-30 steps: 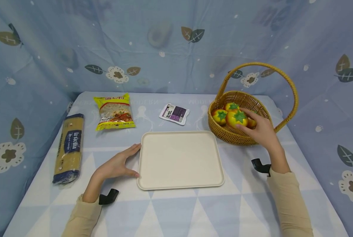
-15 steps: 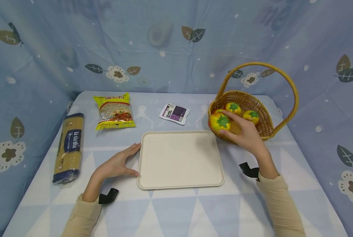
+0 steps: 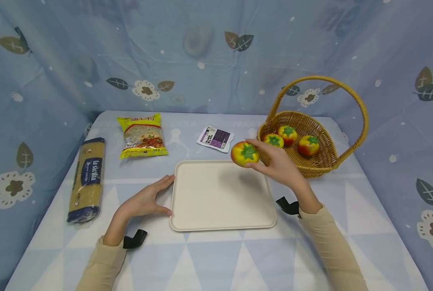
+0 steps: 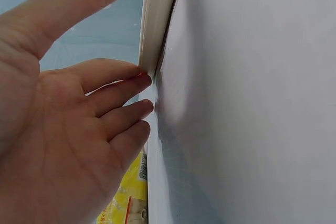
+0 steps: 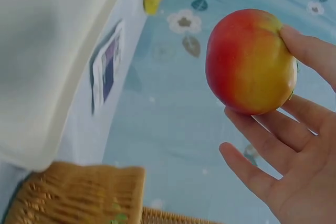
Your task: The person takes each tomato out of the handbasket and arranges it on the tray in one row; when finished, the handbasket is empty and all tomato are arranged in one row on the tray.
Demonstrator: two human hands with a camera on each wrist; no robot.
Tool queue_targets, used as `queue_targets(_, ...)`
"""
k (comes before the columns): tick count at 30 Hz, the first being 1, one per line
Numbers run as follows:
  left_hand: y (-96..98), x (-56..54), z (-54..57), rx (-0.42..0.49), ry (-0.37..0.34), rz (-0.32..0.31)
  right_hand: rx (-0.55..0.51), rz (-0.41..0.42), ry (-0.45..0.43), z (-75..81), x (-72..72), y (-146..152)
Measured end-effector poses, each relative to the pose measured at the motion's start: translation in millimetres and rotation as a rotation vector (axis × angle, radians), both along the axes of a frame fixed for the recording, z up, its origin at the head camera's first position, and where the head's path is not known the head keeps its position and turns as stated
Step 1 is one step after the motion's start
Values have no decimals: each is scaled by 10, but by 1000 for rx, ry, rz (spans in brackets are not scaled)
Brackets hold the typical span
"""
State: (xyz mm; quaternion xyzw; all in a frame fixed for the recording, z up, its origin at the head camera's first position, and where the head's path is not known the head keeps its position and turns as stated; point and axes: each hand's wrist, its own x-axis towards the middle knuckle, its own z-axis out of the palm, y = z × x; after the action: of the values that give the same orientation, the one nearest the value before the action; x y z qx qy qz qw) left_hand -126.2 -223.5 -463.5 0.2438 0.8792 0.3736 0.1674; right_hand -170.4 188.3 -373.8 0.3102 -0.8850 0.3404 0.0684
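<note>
My right hand (image 3: 280, 165) holds a red-and-yellow tomato (image 3: 244, 154) with a green star-shaped top, raised over the back right corner of the cream tray (image 3: 216, 220). In the right wrist view, the thumb and fingers pinch the tomato (image 5: 249, 64) from the side. My left hand (image 3: 143, 204) touches the tray's left rim, thumb and fingers spread. The left wrist view has these fingers (image 4: 126, 116) fairly straight, tips against the tray edge (image 4: 155, 22). Several similar tomatoes, one being this tomato (image 3: 308, 145), lie in the wicker basket (image 3: 318, 171) at the right.
A yellow food packet (image 3: 143, 135) lies at the back left, with a long pasta packet (image 3: 87, 180) left of it. Behind the tray is a small white-and-purple sachet (image 3: 215, 138). The basket's tall handle (image 3: 363, 121) arches up. Patterned cloth (image 3: 198, 89) hangs behind the table.
My right hand has lifted the tomato out of the basket and carried it left to above the tray's back right corner. My left hand has stayed at the tray's left rim.
</note>
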Motion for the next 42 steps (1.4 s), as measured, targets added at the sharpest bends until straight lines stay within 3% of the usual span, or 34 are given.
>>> queue_targets(27, -3, 14, -5, 7, -7, 7, 71, 264, -158, -477, -167, -803)
queue_targets(42, -11, 17, -21, 17, 26, -10, 182, 375, -255, -585, -224, -1188)
